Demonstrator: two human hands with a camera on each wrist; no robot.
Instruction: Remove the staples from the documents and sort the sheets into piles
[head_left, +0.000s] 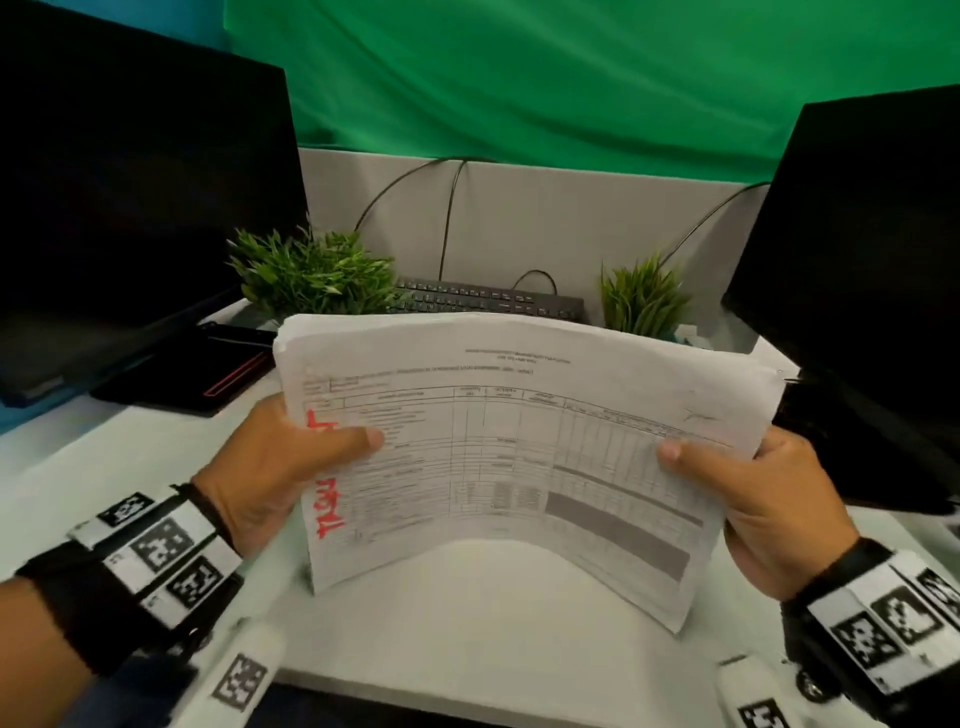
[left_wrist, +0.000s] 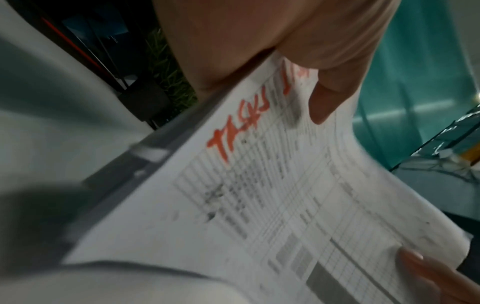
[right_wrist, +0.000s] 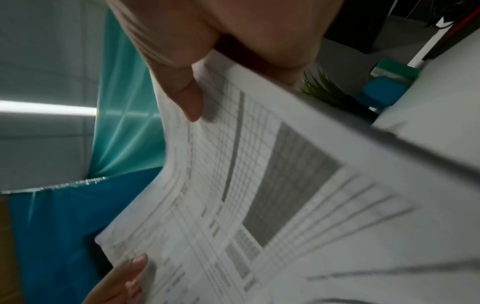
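A white table (head_left: 467, 613) runs across the scene, with a green cloth (head_left: 571, 78) hung behind a grey partition (head_left: 545, 223). Two dark monitors stand at the sides, one on the left (head_left: 140, 197) and one on the right (head_left: 862, 270). A black keyboard (head_left: 488, 301) lies at the back of the table between two small green plants, one on the left (head_left: 311, 275) and one on the right (head_left: 641, 299). A black case with a red line (head_left: 208, 371) lies under the left monitor.

A thick stack of papers (head_left: 519, 441) is held up above the middle of the table, clear of its surface, and it bows upward in the middle. Its top sheet carries a printed grid, a grey block near the right, and red handwriting (left_wrist: 239, 125) along the left edge.

The left hand (head_left: 275, 467) grips the stack's left edge, thumb (left_wrist: 330, 96) pressed on top and the fingers clamped beneath. The right hand (head_left: 769, 504) grips the right edge the same way, thumb (right_wrist: 187, 98) on the top sheet, fingers under the stack. Both wrists wear black bands with black and white square markers. No staple can be made out in the blurred views.
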